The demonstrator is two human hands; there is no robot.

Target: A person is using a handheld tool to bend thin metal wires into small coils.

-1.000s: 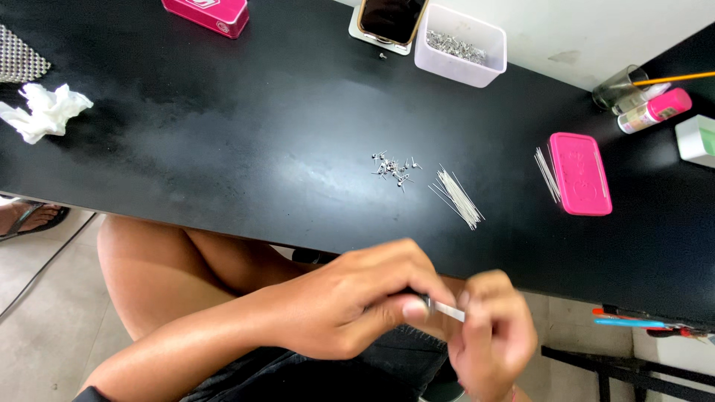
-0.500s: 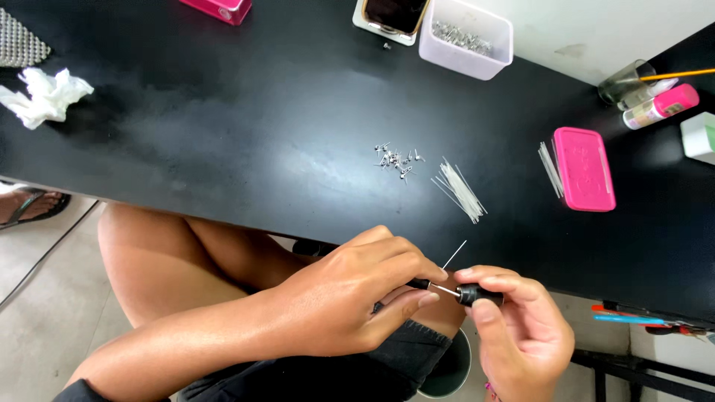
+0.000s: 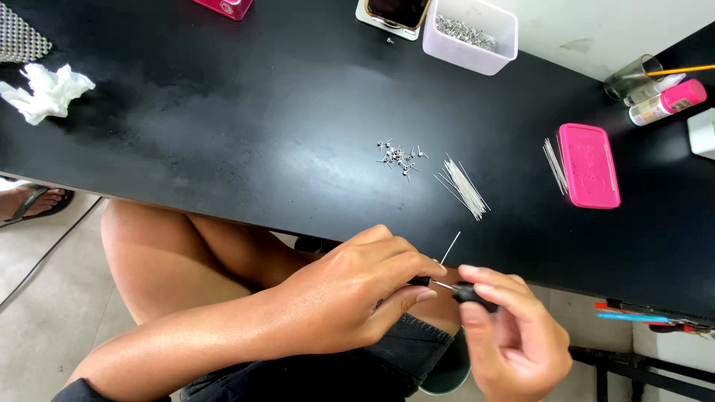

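My left hand (image 3: 350, 298) and my right hand (image 3: 510, 339) meet just below the near edge of the black table (image 3: 223, 134). Between their fingertips they pinch a small black piece with a thin metal pin (image 3: 447, 285); one end of the black piece is under my left fingers, the other under my right thumb and forefinger. A second thin wire (image 3: 450, 248) sticks up from the grip toward the table. On the table above lie a bundle of thin metal pins (image 3: 463, 186) and a small heap of tiny metal studs (image 3: 399, 156).
A pink flat case (image 3: 588, 165) with more pins beside it lies at the right. At the back stand a white tub of metal parts (image 3: 469, 26), a phone (image 3: 393, 13), bottles (image 3: 663, 100). Crumpled tissue (image 3: 46, 91) at the left. My bare legs are below.
My hands have drawn slightly apart, the right one moving right and down, so the black piece and thin pin between them now show. The view has shifted down a little.
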